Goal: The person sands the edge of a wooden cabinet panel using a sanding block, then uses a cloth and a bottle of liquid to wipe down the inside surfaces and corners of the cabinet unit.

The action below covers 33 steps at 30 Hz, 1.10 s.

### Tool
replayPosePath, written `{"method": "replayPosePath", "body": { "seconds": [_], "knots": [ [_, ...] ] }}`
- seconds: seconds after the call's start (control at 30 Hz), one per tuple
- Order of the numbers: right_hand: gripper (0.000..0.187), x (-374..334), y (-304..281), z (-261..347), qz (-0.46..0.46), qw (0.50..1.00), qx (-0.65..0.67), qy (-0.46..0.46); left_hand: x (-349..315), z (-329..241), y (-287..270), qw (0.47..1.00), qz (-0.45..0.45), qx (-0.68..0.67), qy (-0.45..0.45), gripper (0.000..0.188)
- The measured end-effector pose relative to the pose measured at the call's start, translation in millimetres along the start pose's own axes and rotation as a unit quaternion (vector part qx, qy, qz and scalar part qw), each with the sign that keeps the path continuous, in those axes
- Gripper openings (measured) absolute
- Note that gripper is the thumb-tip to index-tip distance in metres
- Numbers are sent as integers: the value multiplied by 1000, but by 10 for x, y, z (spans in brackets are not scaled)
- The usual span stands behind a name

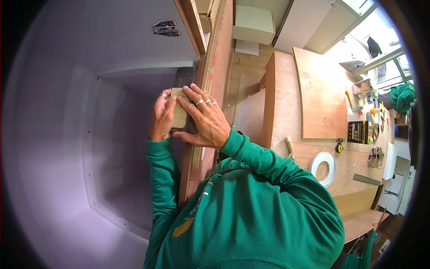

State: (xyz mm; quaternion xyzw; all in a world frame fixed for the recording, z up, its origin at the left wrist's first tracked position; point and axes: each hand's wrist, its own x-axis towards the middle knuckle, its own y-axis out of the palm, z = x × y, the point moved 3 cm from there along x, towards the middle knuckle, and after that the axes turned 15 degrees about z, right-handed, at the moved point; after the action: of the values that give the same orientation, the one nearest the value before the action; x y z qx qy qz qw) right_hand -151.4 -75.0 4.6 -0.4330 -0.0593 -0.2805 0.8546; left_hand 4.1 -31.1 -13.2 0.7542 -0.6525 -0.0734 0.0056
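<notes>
Block: at the right edge of the cabinet. Left hand: fingers hold the block. Right hand: fingers spread wide, touching the block. Desk: right of the cabinet.

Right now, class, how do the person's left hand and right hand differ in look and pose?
Rings: the left hand shows one ring, while the right hand shows three.
Pose: the left hand is at the left side of the tan block, its fingers bunched; the right hand shows its back, thumb spread away from its fingers.
Both hands touch the tan block and come from green sleeves.
</notes>
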Motion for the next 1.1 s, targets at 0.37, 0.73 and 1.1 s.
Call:
{"method": "replayPosePath", "body": {
  "seconds": [0.37,0.73,1.1],
  "knots": [
    [80,4,3,25,-3,1000,16,-8,-49,-180,38,999,-18,48,-5,22],
    [80,6,-83,50,-2,1000,-9,9,-12,-192,69,999,-8,24,-30,26],
    [78,18,-89,49,-22,1000,-3,-10,-7,-196,42,999,17,17,-39,25]
  ]
}}
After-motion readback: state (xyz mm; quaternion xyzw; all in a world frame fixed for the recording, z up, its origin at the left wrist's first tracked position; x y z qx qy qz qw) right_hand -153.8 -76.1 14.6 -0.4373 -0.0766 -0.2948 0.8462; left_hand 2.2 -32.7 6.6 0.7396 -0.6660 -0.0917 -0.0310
